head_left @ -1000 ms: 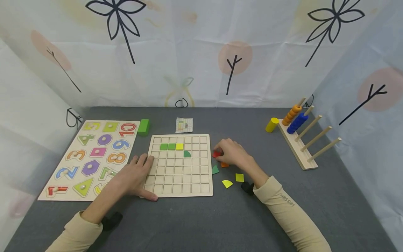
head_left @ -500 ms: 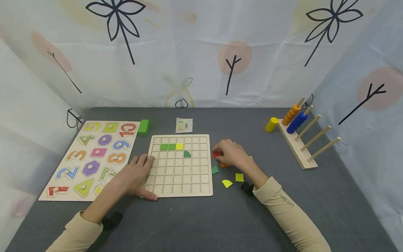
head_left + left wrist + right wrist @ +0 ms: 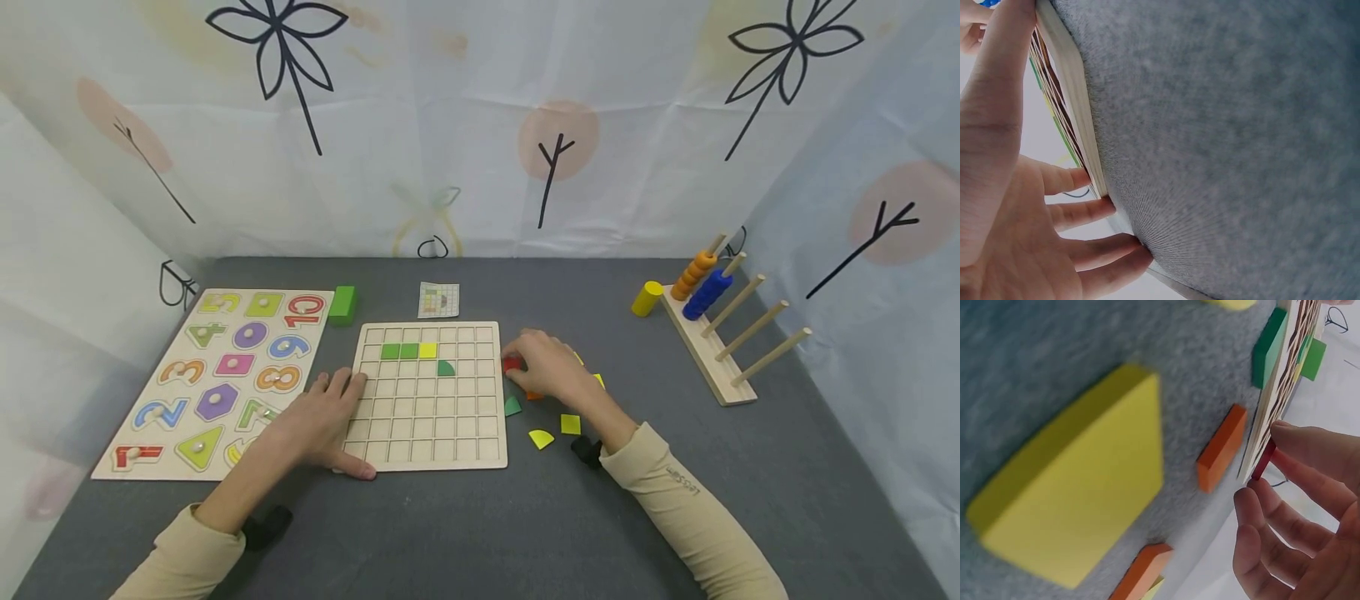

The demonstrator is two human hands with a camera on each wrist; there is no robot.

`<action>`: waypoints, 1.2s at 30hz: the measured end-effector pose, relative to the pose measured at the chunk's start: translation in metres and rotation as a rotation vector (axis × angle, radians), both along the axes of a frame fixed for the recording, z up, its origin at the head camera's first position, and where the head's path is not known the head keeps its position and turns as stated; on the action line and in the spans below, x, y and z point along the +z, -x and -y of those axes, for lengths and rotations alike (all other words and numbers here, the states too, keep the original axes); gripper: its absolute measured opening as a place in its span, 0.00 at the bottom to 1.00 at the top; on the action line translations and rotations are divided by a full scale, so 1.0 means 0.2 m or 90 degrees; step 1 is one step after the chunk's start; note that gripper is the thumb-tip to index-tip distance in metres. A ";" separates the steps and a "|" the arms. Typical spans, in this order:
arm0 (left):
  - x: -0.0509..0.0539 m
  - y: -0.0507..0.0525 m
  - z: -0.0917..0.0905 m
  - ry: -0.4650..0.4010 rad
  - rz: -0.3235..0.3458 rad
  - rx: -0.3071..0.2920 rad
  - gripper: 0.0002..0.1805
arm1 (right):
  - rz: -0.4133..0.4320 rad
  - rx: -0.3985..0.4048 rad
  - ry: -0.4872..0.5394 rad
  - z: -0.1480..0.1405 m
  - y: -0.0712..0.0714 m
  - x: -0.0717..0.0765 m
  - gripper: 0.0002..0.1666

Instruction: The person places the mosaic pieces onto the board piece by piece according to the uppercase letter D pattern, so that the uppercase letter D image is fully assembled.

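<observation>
A pale wooden grid board [image 3: 435, 429] lies flat on the table. Two green squares [image 3: 400, 351], a yellow square [image 3: 427, 351] and a green quarter-circle [image 3: 446, 367] sit in its cells. My left hand [image 3: 318, 425] rests at the board's left side, fingers along that edge and thumb at the near-left corner. Just beyond the board's right edge, my right hand [image 3: 551, 367] pinches a small red tile [image 3: 1264, 459] between thumb and fingers; its full outline is covered. Below that hand lie an orange tile [image 3: 1222, 450] and a green tile [image 3: 512, 406].
Yellow pieces, including a square [image 3: 570, 424] and a quarter-circle [image 3: 541, 438], lie near the right wrist. A number puzzle board [image 3: 225, 367] is at left, beside a green block [image 3: 342, 305]. A pattern card [image 3: 438, 300], yellow cylinder [image 3: 647, 298] and peg stacker [image 3: 712, 358] stand behind and right.
My right hand has shifted slightly left toward the board with the red tile between its fingers. The left hand stays where it was.
</observation>
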State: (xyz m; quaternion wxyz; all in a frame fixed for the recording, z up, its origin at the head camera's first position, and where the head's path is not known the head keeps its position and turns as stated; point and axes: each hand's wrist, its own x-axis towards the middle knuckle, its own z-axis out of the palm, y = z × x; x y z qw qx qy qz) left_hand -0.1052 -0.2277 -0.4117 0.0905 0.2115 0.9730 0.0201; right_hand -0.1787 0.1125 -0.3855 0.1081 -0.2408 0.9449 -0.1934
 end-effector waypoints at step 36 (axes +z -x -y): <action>0.00 0.00 0.00 -0.007 -0.024 -0.010 0.75 | -0.013 0.069 0.025 0.34 -0.05 0.02 0.12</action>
